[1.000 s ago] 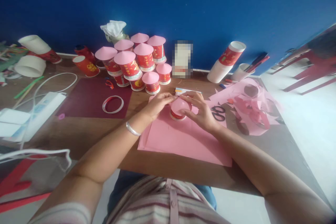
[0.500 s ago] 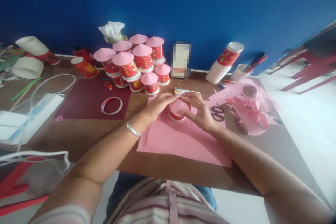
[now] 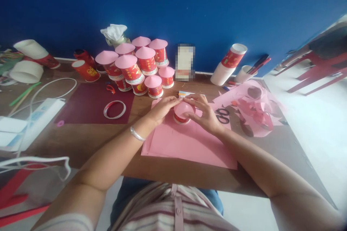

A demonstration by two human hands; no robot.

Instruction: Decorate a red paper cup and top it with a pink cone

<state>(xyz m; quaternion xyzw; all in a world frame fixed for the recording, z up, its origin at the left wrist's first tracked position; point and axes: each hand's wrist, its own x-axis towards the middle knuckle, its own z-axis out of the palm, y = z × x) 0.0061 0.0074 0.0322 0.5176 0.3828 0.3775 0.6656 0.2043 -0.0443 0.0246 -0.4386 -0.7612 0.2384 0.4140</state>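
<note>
The pink sheets [image 3: 176,144] lay along the middle of the table's [image 3: 151,171] near edge. On their far part stood a red cup [image 3: 180,120] topped by a pink cone [image 3: 183,107], between the hands. The left hand [image 3: 164,109] had its fingers close together, tips at the cone's far rim; whether they pinched it, I could not tell. The right hand [image 3: 204,114] held the cone, thumb against its near side and fingers bent over its far side. Just beside that hand lay the scissors [image 3: 222,116], and pink scraps [image 3: 257,124] spread toward the table's right edge. Leftward, a ring [image 3: 124,110] rested on a dark red sheet [image 3: 81,106]. Cone-topped cups [image 3: 132,72] clustered near the far edge, and a pen cup [image 3: 242,74] stood by the far right corner.
</note>
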